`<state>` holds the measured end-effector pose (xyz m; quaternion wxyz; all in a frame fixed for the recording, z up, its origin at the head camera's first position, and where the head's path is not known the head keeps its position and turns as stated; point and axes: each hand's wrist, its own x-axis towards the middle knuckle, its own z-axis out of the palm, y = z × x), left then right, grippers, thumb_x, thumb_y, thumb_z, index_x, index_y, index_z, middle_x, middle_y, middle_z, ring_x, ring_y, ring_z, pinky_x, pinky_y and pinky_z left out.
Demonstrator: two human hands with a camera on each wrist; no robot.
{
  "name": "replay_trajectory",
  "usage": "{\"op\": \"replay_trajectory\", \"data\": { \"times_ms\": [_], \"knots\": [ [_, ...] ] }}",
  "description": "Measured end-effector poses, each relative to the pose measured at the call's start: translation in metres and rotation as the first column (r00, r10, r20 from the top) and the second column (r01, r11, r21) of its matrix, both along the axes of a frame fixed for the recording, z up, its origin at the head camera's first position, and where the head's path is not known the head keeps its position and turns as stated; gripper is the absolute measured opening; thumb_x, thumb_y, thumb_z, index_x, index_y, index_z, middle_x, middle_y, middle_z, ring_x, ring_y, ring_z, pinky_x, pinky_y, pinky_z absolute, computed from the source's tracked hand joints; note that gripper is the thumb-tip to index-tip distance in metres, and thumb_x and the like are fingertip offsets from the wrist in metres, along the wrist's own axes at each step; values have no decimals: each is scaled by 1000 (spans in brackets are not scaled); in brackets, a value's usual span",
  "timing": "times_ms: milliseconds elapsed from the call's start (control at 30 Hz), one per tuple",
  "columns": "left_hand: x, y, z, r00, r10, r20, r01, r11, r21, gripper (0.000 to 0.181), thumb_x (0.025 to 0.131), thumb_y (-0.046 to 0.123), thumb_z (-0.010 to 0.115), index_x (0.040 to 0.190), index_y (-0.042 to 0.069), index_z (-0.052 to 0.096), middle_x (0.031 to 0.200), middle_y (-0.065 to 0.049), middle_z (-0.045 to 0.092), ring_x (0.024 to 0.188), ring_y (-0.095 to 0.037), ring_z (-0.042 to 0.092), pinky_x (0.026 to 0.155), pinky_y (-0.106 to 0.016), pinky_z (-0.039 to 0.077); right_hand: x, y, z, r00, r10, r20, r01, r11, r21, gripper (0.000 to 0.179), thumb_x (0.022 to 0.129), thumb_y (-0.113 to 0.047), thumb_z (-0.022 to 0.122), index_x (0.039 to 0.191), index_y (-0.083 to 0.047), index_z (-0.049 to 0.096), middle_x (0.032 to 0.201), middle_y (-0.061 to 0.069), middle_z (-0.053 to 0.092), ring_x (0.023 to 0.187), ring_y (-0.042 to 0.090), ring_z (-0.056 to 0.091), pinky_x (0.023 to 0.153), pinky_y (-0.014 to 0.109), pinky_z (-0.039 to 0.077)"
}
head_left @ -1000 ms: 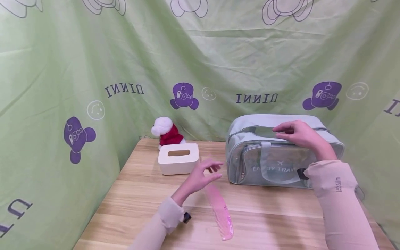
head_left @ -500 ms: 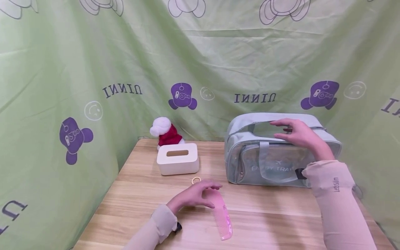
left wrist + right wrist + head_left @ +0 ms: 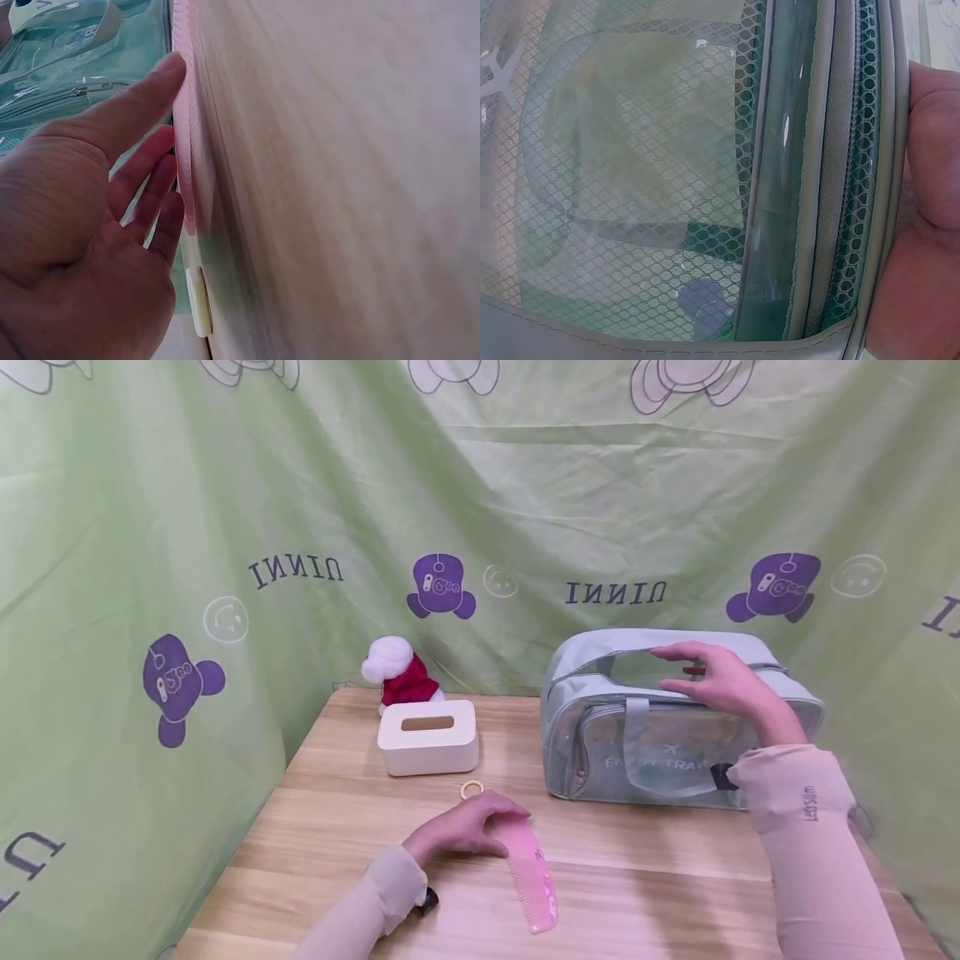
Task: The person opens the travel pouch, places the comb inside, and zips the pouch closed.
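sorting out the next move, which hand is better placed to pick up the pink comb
Likely the left hand: it is right at the pink comb, while the right hand is farther off, at the top of the travel bag.

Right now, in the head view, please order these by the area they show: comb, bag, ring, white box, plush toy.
1. bag
2. white box
3. comb and plush toy: not ranked, since both are partly hidden and look similar
4. ring
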<state>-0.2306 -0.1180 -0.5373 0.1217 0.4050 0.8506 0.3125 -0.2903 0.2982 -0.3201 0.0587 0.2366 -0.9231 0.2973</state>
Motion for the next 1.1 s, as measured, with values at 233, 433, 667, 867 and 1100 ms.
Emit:
{"op": "replay_trajectory", "data": {
  "times_ms": [233, 433, 667, 867, 1100],
  "knots": [
    [0, 1, 0, 998, 19, -55, -21, 999, -45, 60, 80, 27, 90, 135, 21, 68, 136, 6, 67, 134, -14, 52, 120, -35, 36, -2, -1, -3, 1000, 5, 1, -5, 1000, -3, 55, 91, -9, 78, 141, 2, 59, 144, 29, 57, 128, 52, 56, 105, 60, 46],
    [-4, 6, 0, 995, 33, -99, -45, 992, -120, 60, 73, 35, 94, 128, 27, 73, 126, 11, 65, 125, -11, 50, 113, -34, 38, -1, 0, -2, 1000, 2, 9, -2, 1000, -3, 55, 91, -9, 78, 141, 3, 58, 144, 29, 57, 130, 52, 54, 105, 61, 45],
    [-8, 10, 3, 994, 6, -112, -14, 997, -75, 53, 65, 37, 99, 112, 28, 76, 115, 14, 65, 115, -7, 51, 105, -26, 41, -2, 0, -1, 1000, 1, 6, -1, 1000, -3, 57, 90, -10, 79, 141, 2, 58, 144, 29, 57, 130, 51, 55, 106, 61, 45],
    [-11, 6, 1, 1000, -20, -18, 21, 999, 36, 41, 71, 27, 97, 106, 25, 77, 106, 13, 68, 106, -3, 55, 99, -22, 46, -2, 1, -2, 1000, 13, -5, -13, 1000, -5, 56, 90, -9, 79, 140, 3, 58, 143, 29, 58, 129, 52, 55, 105, 60, 45],
    [-15, -4, -1, 977, -32, 211, -4, 986, 167, 19, 84, 18, 87, 100, 22, 79, 96, 11, 76, 88, -2, 66, 82, -23, 56, -1, 1, -1, 1000, 13, 2, -13, 1000, -6, 56, 90, -10, 79, 141, 2, 58, 144, 29, 58, 129, 52, 55, 106, 61, 45]
  ]
}}
